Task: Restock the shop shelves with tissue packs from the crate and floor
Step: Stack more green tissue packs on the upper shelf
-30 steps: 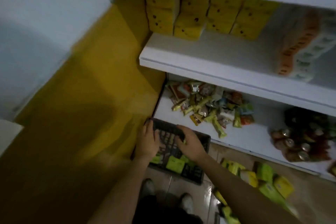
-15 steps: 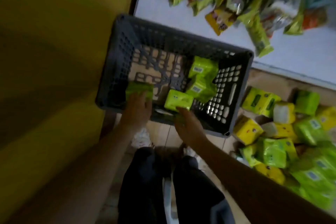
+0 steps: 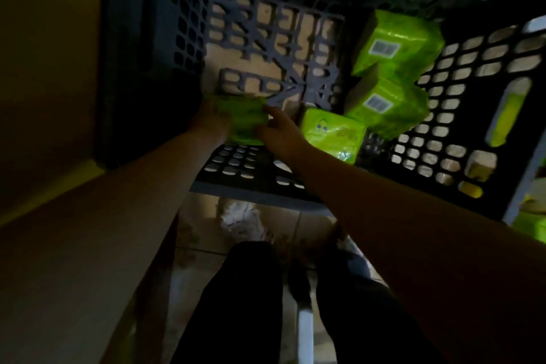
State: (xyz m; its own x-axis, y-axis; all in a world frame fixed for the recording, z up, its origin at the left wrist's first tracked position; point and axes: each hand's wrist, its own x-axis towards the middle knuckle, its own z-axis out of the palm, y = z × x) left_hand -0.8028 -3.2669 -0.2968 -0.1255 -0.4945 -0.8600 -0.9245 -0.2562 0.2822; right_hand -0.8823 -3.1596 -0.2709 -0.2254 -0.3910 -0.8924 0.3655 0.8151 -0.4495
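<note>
A dark grey perforated crate (image 3: 147, 38) fills the upper view, standing on the floor. Inside, near its front left, lies a green tissue pack (image 3: 246, 120). My left hand (image 3: 211, 120) grips its left side and my right hand (image 3: 279, 133) holds its right side, fingers against the pack. Three more green tissue packs lie in the crate to the right: one with a small face print (image 3: 332, 136), and two with barcode labels (image 3: 387, 103) (image 3: 399, 44) stacked toward the back.
A yellow wall (image 3: 44, 68) runs along the left, close to the crate. More green and yellow packs (image 3: 531, 216) show on the floor past the crate's right wall. My dark trouser legs (image 3: 245, 304) and tiled floor (image 3: 201, 245) lie below.
The view has dropped from the shelves down close over the crate. My right hand moved left from the face-print pack to join my left hand on the front-left pack.
</note>
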